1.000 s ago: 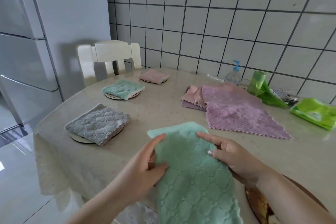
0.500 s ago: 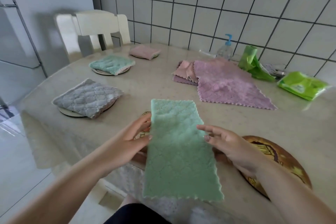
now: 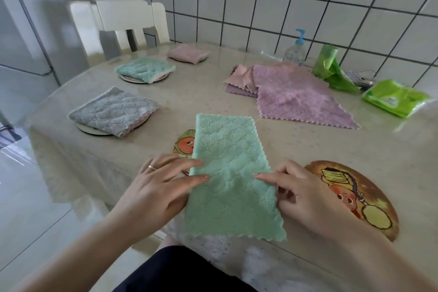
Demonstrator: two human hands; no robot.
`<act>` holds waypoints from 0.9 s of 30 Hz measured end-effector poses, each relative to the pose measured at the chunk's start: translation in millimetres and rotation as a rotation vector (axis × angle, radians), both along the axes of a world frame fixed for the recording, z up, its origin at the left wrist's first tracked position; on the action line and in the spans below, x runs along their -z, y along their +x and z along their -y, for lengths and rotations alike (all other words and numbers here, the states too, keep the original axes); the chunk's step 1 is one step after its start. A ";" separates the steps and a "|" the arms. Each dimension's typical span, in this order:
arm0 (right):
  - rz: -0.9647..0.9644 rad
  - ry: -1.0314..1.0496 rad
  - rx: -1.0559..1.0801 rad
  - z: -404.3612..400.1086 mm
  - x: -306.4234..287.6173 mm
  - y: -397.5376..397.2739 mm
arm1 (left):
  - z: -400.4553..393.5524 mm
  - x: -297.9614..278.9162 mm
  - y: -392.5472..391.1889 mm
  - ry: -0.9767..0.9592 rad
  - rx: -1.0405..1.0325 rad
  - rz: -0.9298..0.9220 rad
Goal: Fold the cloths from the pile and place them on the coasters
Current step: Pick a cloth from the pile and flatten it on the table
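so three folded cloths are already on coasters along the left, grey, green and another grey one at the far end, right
Not quite. The head view shows the far cloth is pink, not grey. The grey cloth and the green cloth do sit folded on coasters along the left.
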State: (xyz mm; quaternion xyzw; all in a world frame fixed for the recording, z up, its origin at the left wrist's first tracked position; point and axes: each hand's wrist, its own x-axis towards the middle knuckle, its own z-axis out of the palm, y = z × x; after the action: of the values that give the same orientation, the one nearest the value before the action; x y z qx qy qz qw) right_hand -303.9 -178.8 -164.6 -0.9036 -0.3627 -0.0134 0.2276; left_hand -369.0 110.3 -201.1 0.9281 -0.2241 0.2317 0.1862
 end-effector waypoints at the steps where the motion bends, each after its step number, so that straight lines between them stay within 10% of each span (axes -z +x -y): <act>1: 0.118 -0.065 -0.017 1.9 4.2 1.6 | -0.7 -0.7 3.1 0.053 0.030 0.015; 9: 0.170 -0.140 -0.175 -0.5 6.9 15.3 | -7.2 -2.0 19.3 0.031 0.187 -0.053; 21: -0.176 0.304 0.224 -32.0 -2.0 66.7 | 1.8 -21.9 68.2 -0.546 -0.107 -0.277; 27: -0.152 0.290 0.328 -52.6 1.6 106.3 | -6.5 -23.5 108.0 -0.433 -0.246 -0.330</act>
State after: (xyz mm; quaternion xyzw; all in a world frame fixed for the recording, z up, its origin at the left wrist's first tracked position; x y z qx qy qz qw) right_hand -197.6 -126.2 -166.2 -0.9066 -0.1870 -0.0343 0.3766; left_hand -261.1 116.8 -177.6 0.9122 -0.0220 0.1409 0.3842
